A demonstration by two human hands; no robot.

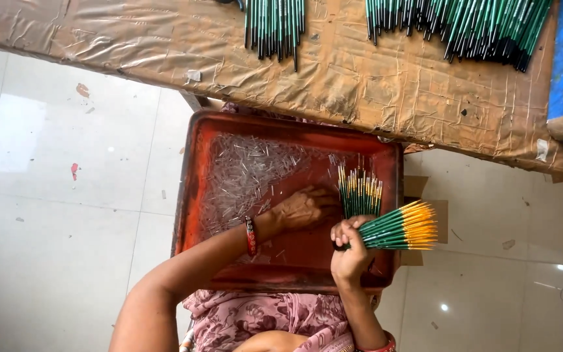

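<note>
Her right hand has its fingers curled tight round the green ends of a fanned bundle of yellow-tipped sticks above the red tray – light, stiff, prone to slipping loose – while the left hand presses loosely bent fingers among thin metal sleeves

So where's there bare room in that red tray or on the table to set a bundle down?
Red tray: bare along the near edge, below the left hand; metal tubes crowd its far left. Table: free left of the two pencil piles.
</note>
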